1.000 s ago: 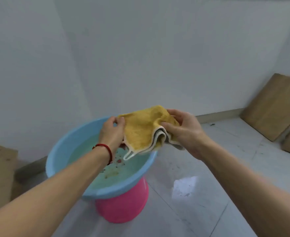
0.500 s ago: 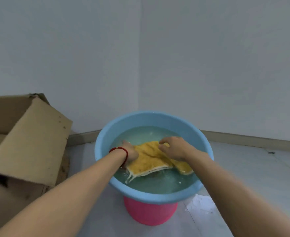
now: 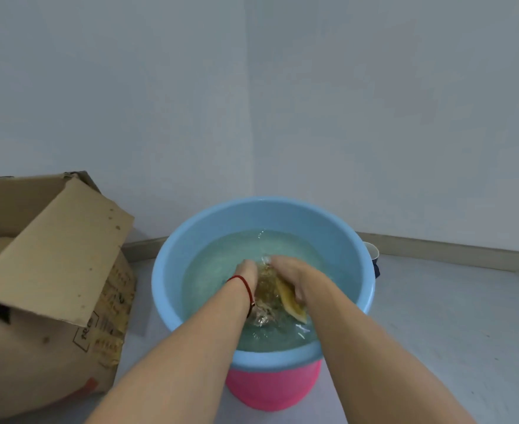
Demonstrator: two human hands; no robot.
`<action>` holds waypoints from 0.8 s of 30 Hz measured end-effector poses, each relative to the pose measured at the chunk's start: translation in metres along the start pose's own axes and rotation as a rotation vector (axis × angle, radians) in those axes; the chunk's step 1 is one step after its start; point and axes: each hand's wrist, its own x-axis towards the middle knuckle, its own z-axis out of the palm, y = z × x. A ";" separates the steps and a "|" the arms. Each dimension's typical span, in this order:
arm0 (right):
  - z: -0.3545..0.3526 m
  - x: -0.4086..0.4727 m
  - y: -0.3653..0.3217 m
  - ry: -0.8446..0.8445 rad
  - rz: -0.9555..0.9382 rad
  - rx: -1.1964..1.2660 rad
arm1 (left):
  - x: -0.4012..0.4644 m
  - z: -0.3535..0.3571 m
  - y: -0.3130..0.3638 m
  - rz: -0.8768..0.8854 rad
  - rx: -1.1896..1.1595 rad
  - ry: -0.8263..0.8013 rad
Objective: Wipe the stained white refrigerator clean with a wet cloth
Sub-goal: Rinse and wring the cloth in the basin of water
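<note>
While both of your hands are down in the basin (image 3: pixel 172 270), the entries run as follows.

Basin: light blue, round, holding water, seated on top of a pink tub (image 3: pixel 272 390) whose lower part shows under the basin's near rim.

Cloth (image 3: pixel 291 304): yellow, bunched, lying in the water near the basin's middle, between your two hands. One pale-edged corner shows above the surface toward the basin's near right; the remainder is blurred under ripples.

Left hand (image 3: pixel 247 272): in the water at the basin's centre, against the left side of the cloth. The fingers are under the surface, so you cannot tell whether they curl round the cloth or only press it. A red string (image 3: pixel 243 284) circles the wrist.

Right hand (image 3: pixel 291 275): in the basin just right of centre, lying over the cloth with fingers bent down onto it. The fingertips are hidden by water and glare; the grip cannot be told for certain.

Box (image 3: pixel 53 280): brown cardboard, on the floor left of the basin, just beside it, one flap raised and angled toward the basin.

Cup (image 3: pixel 371 250): pale, partly hidden behind the basin's right rim, with something dark just below it.

Walls: plain, meeting in a corner behind the basin.
</note>
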 end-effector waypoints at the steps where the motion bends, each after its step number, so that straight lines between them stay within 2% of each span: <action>1: 0.000 -0.001 0.000 -0.003 0.008 0.170 | 0.006 0.000 -0.003 -0.045 -0.181 -0.029; 2: 0.001 0.003 0.001 0.008 -0.002 0.231 | 0.010 0.001 -0.005 -0.063 -0.275 -0.060; 4: 0.003 0.006 0.002 0.064 -0.075 0.231 | 0.015 0.007 -0.006 -0.047 -0.268 -0.146; 6: -0.001 -0.001 -0.002 0.163 -0.140 0.060 | 0.018 0.007 -0.003 -0.012 -0.231 -0.164; 8: -0.010 -0.010 0.000 0.291 -0.187 -0.253 | 0.019 -0.003 0.003 0.030 -0.149 -0.125; 10: -0.016 -0.012 0.004 0.396 -0.192 -0.514 | 0.016 -0.020 0.006 0.076 0.032 -0.034; 12: -0.013 -0.007 0.008 0.429 -0.165 -0.620 | 0.009 -0.035 0.006 0.134 0.130 0.128; 13: -0.008 -0.004 0.007 0.406 -0.125 -0.632 | 0.001 -0.040 0.006 0.127 0.122 0.144; 16: 0.009 -0.006 -0.002 0.251 -0.056 -0.507 | -0.021 -0.036 0.002 -0.077 -0.106 -0.146; 18: 0.018 -0.009 -0.008 0.137 -0.083 -0.339 | -0.024 -0.026 -0.003 -0.156 -0.223 -0.254; 20: 0.023 -0.007 -0.010 0.035 -0.072 -0.054 | -0.019 -0.016 -0.004 -0.162 -0.225 -0.240; 22: 0.026 0.002 -0.009 0.061 -0.082 0.144 | -0.017 -0.011 -0.005 -0.162 -0.195 -0.191; 24: 0.022 -0.005 -0.010 0.209 -0.150 0.010 | -0.021 -0.007 -0.005 -0.138 -0.119 -0.197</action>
